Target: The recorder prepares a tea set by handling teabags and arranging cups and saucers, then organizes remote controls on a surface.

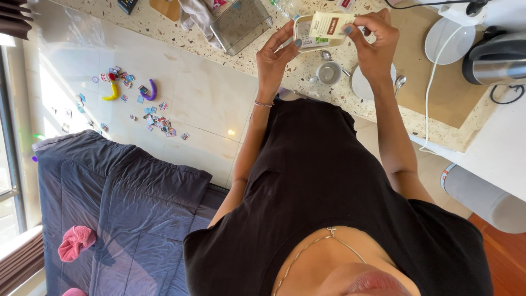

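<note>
I stand at a speckled stone counter [164, 24] with both hands raised over it. My left hand [278, 55] grips a small white and green box [307, 37] by its side. My right hand [375, 44] pinches a cream paper sachet with a brown label [330, 23] at the open top of that box. Just below the hands a small grey cup [329, 72] stands on the counter, with a spoon [326, 55] beside it. A white saucer [361, 87] and a second spoon [400, 82] lie to its right.
A steel kettle [497, 59] with a white cable, and a white round plate [450, 39], stand at the right. A clear plastic container [241, 22] sits at the counter's left. Small toys [131, 93] lie scattered on the tiled floor, beside a dark quilted mattress [120, 214] with a pink cloth [76, 242].
</note>
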